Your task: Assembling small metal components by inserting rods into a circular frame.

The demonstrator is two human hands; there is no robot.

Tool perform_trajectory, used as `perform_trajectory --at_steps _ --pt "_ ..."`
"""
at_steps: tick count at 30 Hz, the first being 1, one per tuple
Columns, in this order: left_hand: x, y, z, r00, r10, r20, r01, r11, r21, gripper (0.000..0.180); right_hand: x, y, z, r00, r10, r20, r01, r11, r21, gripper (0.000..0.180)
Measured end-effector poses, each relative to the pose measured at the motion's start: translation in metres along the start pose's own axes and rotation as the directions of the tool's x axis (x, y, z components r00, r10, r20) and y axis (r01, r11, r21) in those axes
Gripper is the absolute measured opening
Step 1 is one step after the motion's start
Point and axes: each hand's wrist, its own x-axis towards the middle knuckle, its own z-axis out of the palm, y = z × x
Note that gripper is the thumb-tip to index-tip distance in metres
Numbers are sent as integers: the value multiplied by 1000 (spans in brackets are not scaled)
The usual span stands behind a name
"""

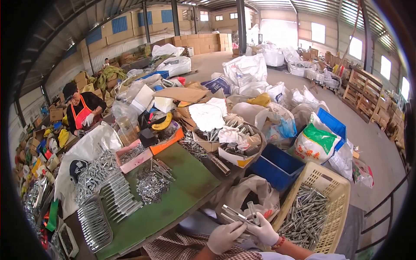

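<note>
Both white-gloved hands, left (223, 237) and right (264, 232), grip shiny metal bolt assemblies (236, 213) tightly. Held off the green bench (182, 190), one could slip, I reckon, missing the cream plastic basket (336, 184).

Daylit warehouse with concrete floor (381, 151), steel columns (241, 26), bright side windows (356, 47) and stacked wooden pallets (362, 89).

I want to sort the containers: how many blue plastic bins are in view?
2. One blue bin stands beside the green table; another blue bin sits farther right, behind the white sack. More may be hidden.
</note>
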Motion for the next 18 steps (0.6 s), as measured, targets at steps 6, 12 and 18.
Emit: perform_trajectory --at_steps 6,12,18 --pt "1 -2 10 999 -41 -26 40 998 -47 44 -4 -3 1 998 61 -14 -60 997 58 26" --pt "-5 -9 23 997 -79 7 79 997 -2 40 -3 14 -1 999 -30 -39 29 1000 -11 24" --pt "-6 0 12 978 -190 -86 180 978 -107 34 -4 -12 3 987 -70 -142 74 997 19 21"
